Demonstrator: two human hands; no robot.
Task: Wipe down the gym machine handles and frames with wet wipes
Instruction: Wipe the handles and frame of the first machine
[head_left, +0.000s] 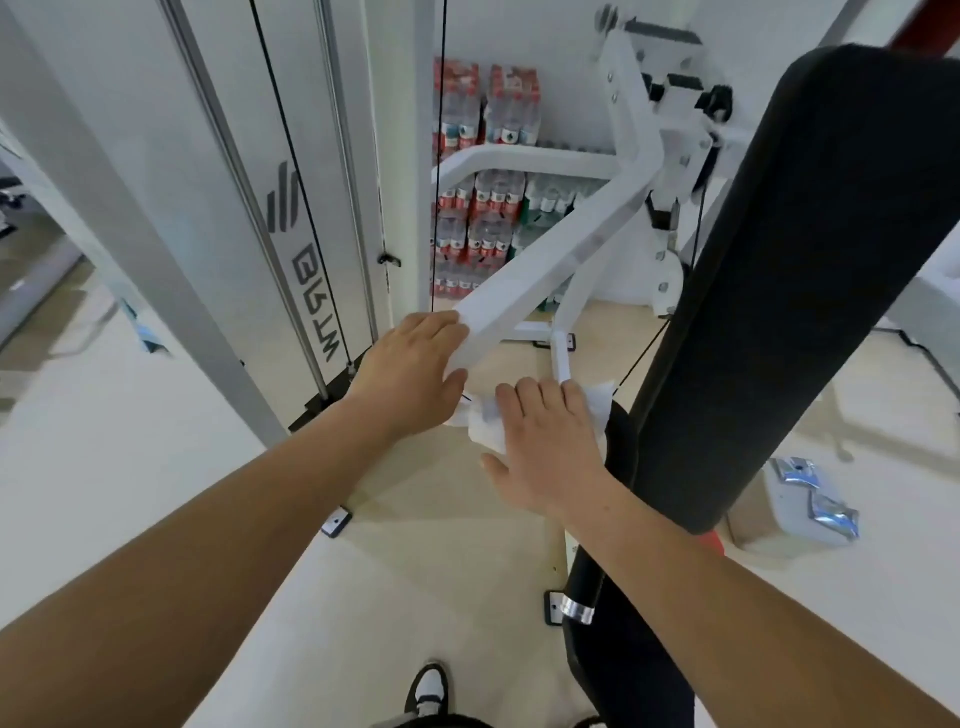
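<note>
A white square-section machine arm (550, 260) slants down from the upper right toward the middle of the view. My left hand (410, 369) grips its lower end, fingers wrapped over the top and thumb underneath. Just to the right, my right hand (545, 447) lies flat with straight fingers on a crumpled white wet wipe (485, 428), pressing it onto the frame part below the arm's end. What the wipe covers is hidden under the hand.
A tall black back pad (795, 270) stands at the right, with a black handle with a chrome ring (579, 603) below it. The white weight-stack housing (291, 208) and cables fill the left. Packs of water bottles (483, 171) are stacked behind. Wipe packets (815, 493) lie on a box at the right.
</note>
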